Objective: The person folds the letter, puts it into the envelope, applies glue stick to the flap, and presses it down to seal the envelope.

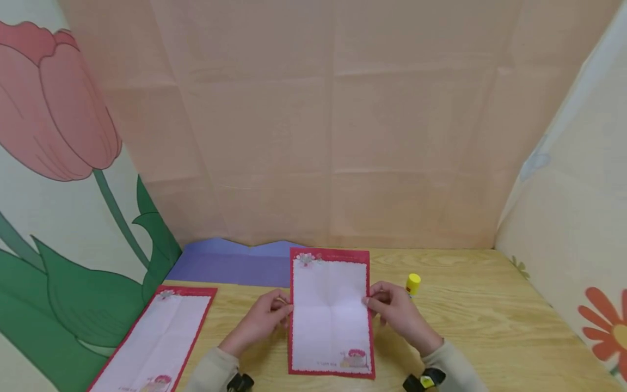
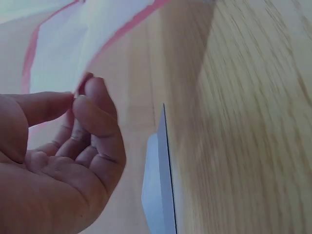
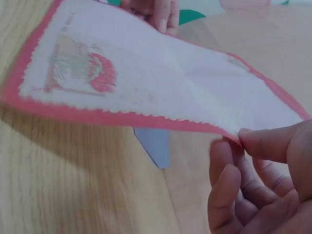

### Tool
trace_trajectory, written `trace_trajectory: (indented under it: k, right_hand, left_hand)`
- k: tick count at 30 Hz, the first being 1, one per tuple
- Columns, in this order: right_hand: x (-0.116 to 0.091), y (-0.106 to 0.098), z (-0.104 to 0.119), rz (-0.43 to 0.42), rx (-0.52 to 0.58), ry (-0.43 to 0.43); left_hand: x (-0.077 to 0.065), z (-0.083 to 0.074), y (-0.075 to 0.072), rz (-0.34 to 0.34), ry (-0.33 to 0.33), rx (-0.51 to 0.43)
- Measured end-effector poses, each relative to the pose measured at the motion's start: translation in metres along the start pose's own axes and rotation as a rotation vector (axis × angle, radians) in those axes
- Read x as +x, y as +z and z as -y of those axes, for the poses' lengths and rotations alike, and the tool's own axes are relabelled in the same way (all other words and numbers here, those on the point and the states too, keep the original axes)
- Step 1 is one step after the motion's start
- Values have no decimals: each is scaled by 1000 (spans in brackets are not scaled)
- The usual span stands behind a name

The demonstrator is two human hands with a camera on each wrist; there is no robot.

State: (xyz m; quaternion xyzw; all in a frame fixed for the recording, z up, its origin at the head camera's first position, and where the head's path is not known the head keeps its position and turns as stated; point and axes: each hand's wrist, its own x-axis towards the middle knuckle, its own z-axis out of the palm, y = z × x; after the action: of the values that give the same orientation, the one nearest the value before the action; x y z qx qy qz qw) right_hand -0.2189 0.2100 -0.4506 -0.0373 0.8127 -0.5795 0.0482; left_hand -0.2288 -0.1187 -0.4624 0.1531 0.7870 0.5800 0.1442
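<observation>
A sheet of letter paper (image 1: 330, 316) with a red border, a flower print and a small picture in its lower corner is held up above the table, with fold creases across its middle. My left hand (image 1: 264, 318) pinches its left edge between thumb and fingers, as the left wrist view also shows at the hand (image 2: 73, 141). On the opposite edge my right hand (image 1: 399, 313) pinches the paper between thumb and forefinger. In the right wrist view, the paper (image 3: 146, 73) bows between both hands, its lower end raised off the wood.
A second red-bordered sheet (image 1: 161, 337) lies on the table at the left. Behind it, purple paper (image 1: 230, 267) with a wavy edge rests against the back wall. A yellow-capped glue stick (image 1: 413, 283) stands beyond my right hand. Printed walls (image 1: 563, 218) enclose the wooden table (image 1: 490, 326).
</observation>
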Motion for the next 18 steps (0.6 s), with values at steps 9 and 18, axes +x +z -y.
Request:
trace_trajectory:
  k: [9,18]
  right_hand:
    - [-3,-5,1,115,-4,-80]
    - [-2,-6,-2,178,1,-105]
  left_hand:
    - [0,-3,2,-22,39,-84]
    - [0,-3,2,-37,31,-127]
